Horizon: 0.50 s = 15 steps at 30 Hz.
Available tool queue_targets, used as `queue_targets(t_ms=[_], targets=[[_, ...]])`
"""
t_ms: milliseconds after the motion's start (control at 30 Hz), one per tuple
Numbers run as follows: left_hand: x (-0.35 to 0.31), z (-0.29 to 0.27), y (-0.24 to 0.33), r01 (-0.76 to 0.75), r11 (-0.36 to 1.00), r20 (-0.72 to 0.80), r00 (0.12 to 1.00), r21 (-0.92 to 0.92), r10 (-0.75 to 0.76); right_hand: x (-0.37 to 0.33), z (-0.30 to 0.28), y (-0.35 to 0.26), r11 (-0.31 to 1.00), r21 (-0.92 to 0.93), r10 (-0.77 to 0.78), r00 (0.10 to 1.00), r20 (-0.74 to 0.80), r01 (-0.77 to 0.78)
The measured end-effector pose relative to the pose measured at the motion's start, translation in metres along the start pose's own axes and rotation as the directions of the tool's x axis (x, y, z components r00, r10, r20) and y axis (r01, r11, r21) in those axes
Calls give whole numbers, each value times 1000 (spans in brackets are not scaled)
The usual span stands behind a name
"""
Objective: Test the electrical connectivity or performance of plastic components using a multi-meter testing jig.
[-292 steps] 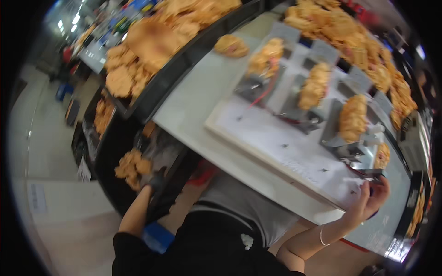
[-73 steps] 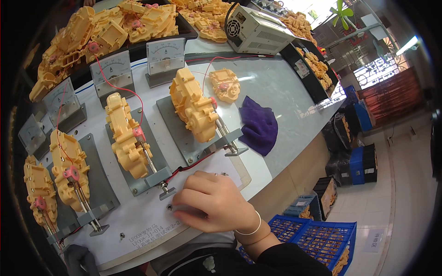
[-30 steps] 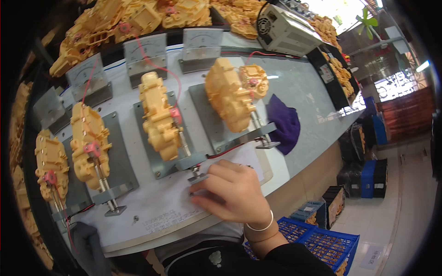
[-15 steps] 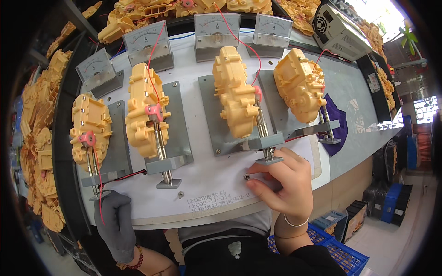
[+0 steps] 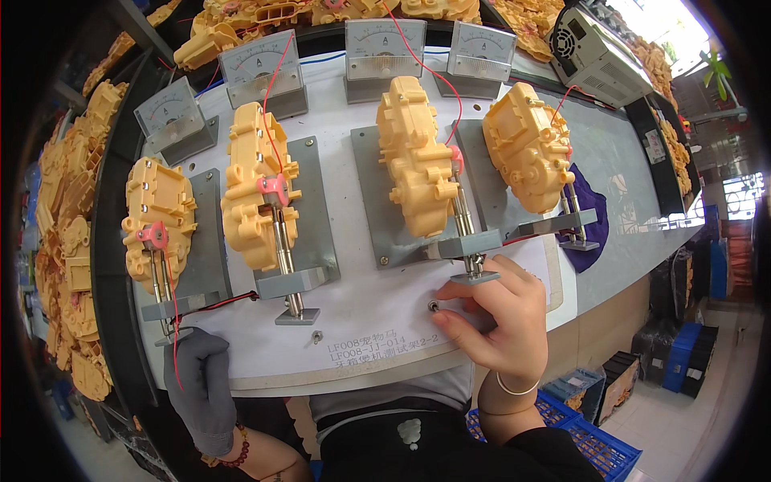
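My left hand, in a grey glove, is closed at the small foot plate of the leftmost test stand; what its fingers hold, if anything, is hidden. My bare right hand pinches a small metal toggle switch between thumb and forefinger. A second toggle switch stands by itself on the white board. Yellow plastic gearbox housings sit on grey stands: one at far left, another beside it, a third and one at right. Pink clamps with red wires touch several.
Analog meters line the back, among them a middle one. A power supply box stands at back right, near a purple cloth. Yellow parts fill bins at left and along the back. Blue crates are below at right.
The whole view has shifted slightly, with the stands and meters a little higher and further right. Both hands keep their places at the left foot plate and the toggle switch.
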<state>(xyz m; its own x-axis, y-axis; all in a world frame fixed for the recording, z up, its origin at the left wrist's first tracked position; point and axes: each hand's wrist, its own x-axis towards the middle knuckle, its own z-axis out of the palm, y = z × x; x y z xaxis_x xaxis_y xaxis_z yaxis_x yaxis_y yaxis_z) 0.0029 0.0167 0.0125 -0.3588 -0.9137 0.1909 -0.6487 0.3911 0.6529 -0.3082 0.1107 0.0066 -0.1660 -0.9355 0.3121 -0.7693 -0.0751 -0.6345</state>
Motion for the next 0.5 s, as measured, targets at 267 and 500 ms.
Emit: queue_targets(t_ms=[267,500], targets=[[0,1,0,-11,1000,-8,1000,25,11,0,0,1,1000,0,-10,1000,5,10],[2,2,2,-6,1000,-17,1000,4,6,2,-1,-4,1000,-7,16,1000,-4,-16]])
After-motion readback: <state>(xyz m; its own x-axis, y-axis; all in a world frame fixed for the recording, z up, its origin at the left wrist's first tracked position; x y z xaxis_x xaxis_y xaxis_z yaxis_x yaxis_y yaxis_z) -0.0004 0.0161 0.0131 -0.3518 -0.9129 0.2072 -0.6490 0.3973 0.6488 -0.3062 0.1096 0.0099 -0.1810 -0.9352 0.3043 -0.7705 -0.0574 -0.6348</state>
